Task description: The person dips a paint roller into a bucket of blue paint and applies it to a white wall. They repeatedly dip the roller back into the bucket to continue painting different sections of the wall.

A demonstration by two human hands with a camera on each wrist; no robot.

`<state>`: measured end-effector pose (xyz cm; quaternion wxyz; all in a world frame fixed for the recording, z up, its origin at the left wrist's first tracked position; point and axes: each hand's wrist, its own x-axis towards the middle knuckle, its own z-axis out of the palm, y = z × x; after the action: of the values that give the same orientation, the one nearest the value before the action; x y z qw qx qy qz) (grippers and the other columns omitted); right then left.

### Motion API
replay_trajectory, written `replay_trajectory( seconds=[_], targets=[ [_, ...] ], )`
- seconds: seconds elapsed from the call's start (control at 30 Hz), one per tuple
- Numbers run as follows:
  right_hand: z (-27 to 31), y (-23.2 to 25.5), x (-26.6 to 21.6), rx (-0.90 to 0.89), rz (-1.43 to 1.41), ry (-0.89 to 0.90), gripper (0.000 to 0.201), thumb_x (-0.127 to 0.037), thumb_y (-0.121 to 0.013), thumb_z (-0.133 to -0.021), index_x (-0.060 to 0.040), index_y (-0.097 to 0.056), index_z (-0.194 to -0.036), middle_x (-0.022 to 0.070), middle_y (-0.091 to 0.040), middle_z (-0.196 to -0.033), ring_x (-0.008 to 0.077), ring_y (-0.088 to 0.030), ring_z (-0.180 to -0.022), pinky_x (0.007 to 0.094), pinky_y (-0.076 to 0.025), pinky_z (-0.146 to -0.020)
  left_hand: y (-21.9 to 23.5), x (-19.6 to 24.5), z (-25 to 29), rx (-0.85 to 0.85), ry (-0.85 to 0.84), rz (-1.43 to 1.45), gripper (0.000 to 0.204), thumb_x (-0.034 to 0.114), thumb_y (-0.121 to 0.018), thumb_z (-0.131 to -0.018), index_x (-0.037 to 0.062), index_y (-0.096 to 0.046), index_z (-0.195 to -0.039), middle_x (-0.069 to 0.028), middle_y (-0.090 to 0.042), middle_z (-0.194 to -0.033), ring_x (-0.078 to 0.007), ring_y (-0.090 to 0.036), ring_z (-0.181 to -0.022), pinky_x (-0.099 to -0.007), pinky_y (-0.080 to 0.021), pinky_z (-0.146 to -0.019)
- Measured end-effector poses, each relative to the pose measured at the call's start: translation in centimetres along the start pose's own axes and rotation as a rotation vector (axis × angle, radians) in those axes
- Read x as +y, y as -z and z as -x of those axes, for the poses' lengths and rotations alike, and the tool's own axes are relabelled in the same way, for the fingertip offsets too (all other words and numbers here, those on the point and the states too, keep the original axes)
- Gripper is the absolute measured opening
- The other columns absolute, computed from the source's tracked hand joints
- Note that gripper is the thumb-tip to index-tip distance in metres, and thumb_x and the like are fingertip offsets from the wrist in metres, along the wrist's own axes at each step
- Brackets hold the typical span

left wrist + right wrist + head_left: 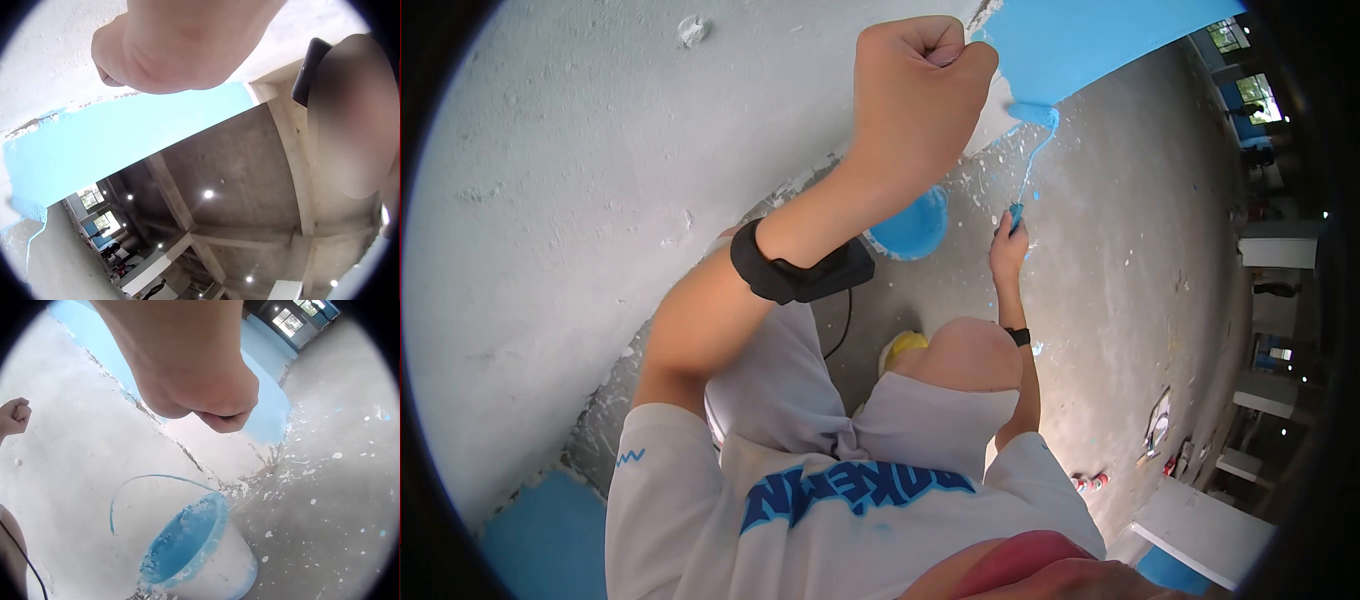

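My right hand point(1009, 250) grips the dark blue handle point(1016, 214) of a paint roller. Its bent, paint-coated rod leads up to the blue roller sleeve point(1032, 113), which lies at the lower edge of the blue wall section, beside a whitish strip. In the right wrist view the right hand point(215, 394) hides the handle. My left hand point(925, 90) is raised before the white wall, fingers curled into a fist around nothing. Between the arms stands a bucket point(234, 565), its inside coated in blue paint point(912, 228) and its blue-stained wire bail raised to one side.
A rough white wall point(600, 120) runs along the left, with broken plaster at its foot. Paint spatters dot the grey concrete floor point(1120, 220). Windows point(1258, 98) and white beams point(1200, 525) show at the far right. A black cable point(840, 335) hangs from the left wrist device.
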<state>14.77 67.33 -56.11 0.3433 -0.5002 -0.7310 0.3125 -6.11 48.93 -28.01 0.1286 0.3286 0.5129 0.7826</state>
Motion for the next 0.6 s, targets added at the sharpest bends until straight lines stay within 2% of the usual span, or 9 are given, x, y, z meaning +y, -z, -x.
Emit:
replay_trajectory(
  seconds=[0.07,0.13,0.2,0.27,0.33,0.4,0.5,0.57,0.6],
  targets=[
    [0.0,1.9,-1.6,-0.006,0.033,-0.001,0.039,-0.032,-0.051,-0.096,0.0031,-0.056,-0.080,0.0094,-0.055,-0.059,0.0191,-0.054,-0.054,0.0354,-0.042,-0.053,0.6,1.0,0.5,-0.021,0.001,-0.007,0.041,0.004,-0.059,-0.078,0.0131,-0.024,-0.058,0.0091,-0.023,-0.055,-0.0008,-0.019,-0.053,-0.0231,-0.016,-0.045],
    [-0.8,4.6,-4.1,-0.099,0.019,-0.048,0.039,-0.033,-0.052,-0.095,0.0030,-0.057,-0.079,0.0090,-0.055,-0.058,0.0198,-0.055,-0.054,0.0360,-0.042,-0.053,1.7,1.9,1.1,-0.035,-0.002,-0.014,0.042,0.003,-0.059,-0.078,0.0132,-0.024,-0.058,0.0089,-0.024,-0.055,-0.0008,-0.020,-0.053,-0.0229,-0.016,-0.046],
    [-2.2,7.5,-7.3,-0.138,0.184,0.035,0.040,-0.033,-0.052,-0.095,0.0031,-0.057,-0.078,0.0094,-0.055,-0.058,0.0198,-0.055,-0.054,0.0360,-0.043,-0.054,2.8,2.5,1.6,-0.053,0.014,-0.052,0.043,0.001,-0.059,-0.079,0.0127,-0.024,-0.059,0.0085,-0.026,-0.056,-0.0017,-0.020,-0.054,-0.0224,-0.017,-0.047],
    [-4.7,10.1,-9.5,-0.234,0.225,-0.016,0.041,-0.035,-0.055,-0.094,0.0024,-0.057,-0.077,0.0054,-0.052,-0.056,0.0151,-0.050,-0.050,0.0317,-0.040,-0.049,3.5,2.5,1.9,-0.076,-0.004,-0.039,0.041,-0.002,-0.058,-0.077,0.0100,-0.024,-0.058,0.0070,-0.025,-0.054,-0.0025,-0.021,-0.053,-0.0232,-0.018,-0.045],
    [-6.4,12.4,-13.6,-0.400,0.045,-0.228,0.042,-0.037,-0.058,-0.093,0.0014,-0.058,-0.075,0.0005,-0.049,-0.056,0.0096,-0.044,-0.047,0.0266,-0.035,-0.043,3.7,2.1,2.6,-0.106,-0.005,-0.027,0.039,-0.005,-0.057,-0.074,0.0073,-0.024,-0.056,0.0054,-0.025,-0.052,-0.0034,-0.022,-0.053,-0.0239,-0.018,-0.044],
    [-8.4,13.3,-16.8,-0.413,0.111,-0.212,0.041,-0.038,-0.060,-0.091,0.0000,-0.058,-0.075,-0.0029,-0.046,-0.057,0.0057,-0.039,-0.045,0.0231,-0.030,-0.040,4.3,1.7,3.1,-0.142,-0.013,-0.130,0.044,-0.004,-0.059,-0.082,0.0092,-0.023,-0.060,0.0075,-0.027,-0.056,-0.0026,-0.022,-0.055,-0.0229,-0.019,-0.047],
    [-10.2,12.5,-19.4,-0.429,0.188,-0.202,0.043,-0.038,-0.060,-0.091,0.0014,-0.057,-0.075,0.0008,-0.048,-0.058,0.0087,-0.041,-0.044,0.0264,-0.033,-0.040,4.7,0.2,3.3,-0.183,-0.061,-0.265,0.044,-0.004,-0.058,-0.082,0.0083,-0.023,-0.060,0.0062,-0.027,-0.055,-0.0026,-0.023,-0.056,-0.0234,-0.019,-0.047],
    [-10.9,10.7,-19.8,-0.411,0.369,-0.095,0.047,-0.039,-0.060,-0.090,0.0057,-0.059,-0.077,0.0117,-0.058,-0.063,0.0206,-0.056,-0.051,0.0344,-0.043,-0.048,5.1,-0.6,3.4,-0.223,-0.049,-0.317,0.043,-0.004,-0.059,-0.082,0.0079,-0.023,-0.060,0.0058,-0.026,-0.055,-0.0028,-0.023,-0.056,-0.0235,-0.019,-0.047],
    [-10.6,9.1,-19.3,-0.324,0.432,0.016,0.047,-0.039,-0.059,-0.090,0.0071,-0.060,-0.080,0.0177,-0.061,-0.070,0.0286,-0.060,-0.060,0.0390,-0.046,-0.056,5.2,-1.1,3.3,-0.222,-0.026,-0.338,0.043,-0.004,-0.059,-0.082,0.0075,-0.023,-0.060,0.0053,-0.026,-0.055,-0.0030,-0.023,-0.057,-0.0236,-0.019,-0.046]
  ],
)
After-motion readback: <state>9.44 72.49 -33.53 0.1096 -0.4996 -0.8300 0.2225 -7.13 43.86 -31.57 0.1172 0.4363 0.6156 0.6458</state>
